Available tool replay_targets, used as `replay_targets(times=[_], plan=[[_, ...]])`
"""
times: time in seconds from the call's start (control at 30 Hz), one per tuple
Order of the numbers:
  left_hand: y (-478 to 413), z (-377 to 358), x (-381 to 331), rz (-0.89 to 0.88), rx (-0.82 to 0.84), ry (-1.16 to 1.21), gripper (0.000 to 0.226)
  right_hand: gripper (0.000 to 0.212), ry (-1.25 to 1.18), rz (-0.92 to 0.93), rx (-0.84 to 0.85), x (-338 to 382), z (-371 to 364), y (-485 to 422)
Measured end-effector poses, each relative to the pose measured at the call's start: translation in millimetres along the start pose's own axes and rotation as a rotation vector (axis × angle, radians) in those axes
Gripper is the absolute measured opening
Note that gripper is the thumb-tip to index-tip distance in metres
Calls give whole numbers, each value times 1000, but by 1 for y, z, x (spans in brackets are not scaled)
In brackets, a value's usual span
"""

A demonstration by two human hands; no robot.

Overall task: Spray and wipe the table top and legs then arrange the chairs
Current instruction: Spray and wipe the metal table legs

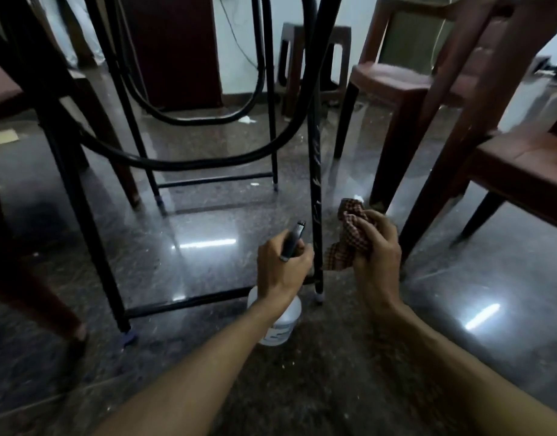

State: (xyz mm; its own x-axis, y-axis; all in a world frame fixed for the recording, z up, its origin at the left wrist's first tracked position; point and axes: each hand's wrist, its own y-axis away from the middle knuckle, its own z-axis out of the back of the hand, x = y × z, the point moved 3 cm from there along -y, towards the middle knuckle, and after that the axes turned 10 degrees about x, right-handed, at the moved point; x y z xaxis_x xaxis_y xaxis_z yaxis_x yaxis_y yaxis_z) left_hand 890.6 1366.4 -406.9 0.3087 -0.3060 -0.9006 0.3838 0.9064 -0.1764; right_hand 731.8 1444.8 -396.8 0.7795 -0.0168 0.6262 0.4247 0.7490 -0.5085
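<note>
The left grip [282, 269] is curled round the dark trigger head of a clear plastic spray bottle [282, 325], the thin black metal table leg [316, 196] stands just right of it, and just right of that leg the right grip [379, 250] clutches a bunched red-checked cloth [349, 231].

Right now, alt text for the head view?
Low beside a table, the left hand holds a spray bottle next to a black table leg, and the right hand holds a checked cloth on the leg's other side. Brown chairs stand around on a glossy floor.
</note>
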Motion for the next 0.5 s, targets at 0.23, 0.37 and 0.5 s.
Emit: replay_targets(times=[0.23, 0.37, 0.5], plan=[[-47, 21, -64, -37, -128, 78, 36, 36, -50, 113, -95, 34, 23, -66], [-63, 37, -83, -108, -141, 69, 40, 33, -94, 166, -123, 62, 28, -100], [-72, 48, -88, -131, -147, 75, 49, 35, -158, 253, -161, 92, 29, -140]])
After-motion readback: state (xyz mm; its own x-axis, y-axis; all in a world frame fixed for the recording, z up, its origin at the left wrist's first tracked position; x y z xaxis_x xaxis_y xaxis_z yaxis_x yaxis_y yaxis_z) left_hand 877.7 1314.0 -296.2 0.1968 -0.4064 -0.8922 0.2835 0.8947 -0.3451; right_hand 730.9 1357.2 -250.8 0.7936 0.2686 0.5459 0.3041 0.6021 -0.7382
